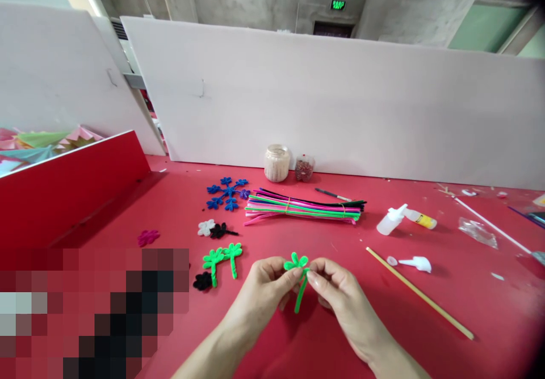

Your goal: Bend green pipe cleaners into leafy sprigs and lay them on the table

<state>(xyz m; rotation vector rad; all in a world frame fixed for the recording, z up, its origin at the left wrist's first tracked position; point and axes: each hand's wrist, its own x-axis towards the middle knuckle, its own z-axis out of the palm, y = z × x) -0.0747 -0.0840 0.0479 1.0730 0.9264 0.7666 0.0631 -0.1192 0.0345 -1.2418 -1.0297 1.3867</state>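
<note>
Well behind grn flower (297,263): cup (305,158) w/ bits (304,170)

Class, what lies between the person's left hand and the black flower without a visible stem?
In the head view, two green flowers with stems lie between the left hand, which holds another green flower, and that black flower.

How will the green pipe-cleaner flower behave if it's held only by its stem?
The green pipe-cleaner flower will probably feel light, being thin, fuzzy strands. Its stem should stay fairly stiff, as it sticks out straight between left hand and right hand. The petals may bend if squeezed, since they look like slim loops.
</note>
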